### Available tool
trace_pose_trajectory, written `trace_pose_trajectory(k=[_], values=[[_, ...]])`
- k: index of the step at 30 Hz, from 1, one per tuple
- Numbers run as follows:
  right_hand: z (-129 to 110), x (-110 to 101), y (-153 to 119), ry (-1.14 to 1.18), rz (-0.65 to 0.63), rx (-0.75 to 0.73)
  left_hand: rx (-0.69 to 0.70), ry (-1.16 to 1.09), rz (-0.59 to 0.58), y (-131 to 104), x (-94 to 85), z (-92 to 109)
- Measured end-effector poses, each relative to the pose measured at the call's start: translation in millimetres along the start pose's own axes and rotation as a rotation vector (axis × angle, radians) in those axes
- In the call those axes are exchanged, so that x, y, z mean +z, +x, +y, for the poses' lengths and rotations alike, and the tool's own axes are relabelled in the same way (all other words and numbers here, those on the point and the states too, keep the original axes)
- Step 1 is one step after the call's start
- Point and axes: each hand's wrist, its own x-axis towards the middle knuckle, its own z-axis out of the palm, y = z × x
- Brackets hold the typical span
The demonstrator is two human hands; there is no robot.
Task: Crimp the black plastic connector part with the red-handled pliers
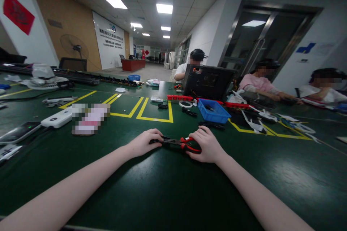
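In the head view, my right hand point(207, 145) is closed around the red and black handles of long-nose pliers point(187, 143). The jaws point left toward my left hand point(146, 142). Between its thumb and fingers, my left hand pinches a small black part point(155, 141), mostly covered by the fingers. The plier tips meet or overlap this part; whether they grip it I cannot tell. Both hands are just above or resting on the green tabletop point(162, 187).
Beyond my right hand stands a blue bin point(214, 111) with dark items inside. Small black parts point(189, 112) and red strips point(180, 97) lie near it. A white power strip point(61, 116) is at left. Several people sit across the table, one behind a black case point(207, 83).
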Motion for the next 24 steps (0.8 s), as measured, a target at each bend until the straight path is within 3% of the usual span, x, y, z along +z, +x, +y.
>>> trace_pose_trajectory(k=[24], values=[[-5.5, 2.1, -0.6, -0.018, -0.008, 0.007, -0.007, -0.002, -0.003, 1.4, -1.5, 2.3]])
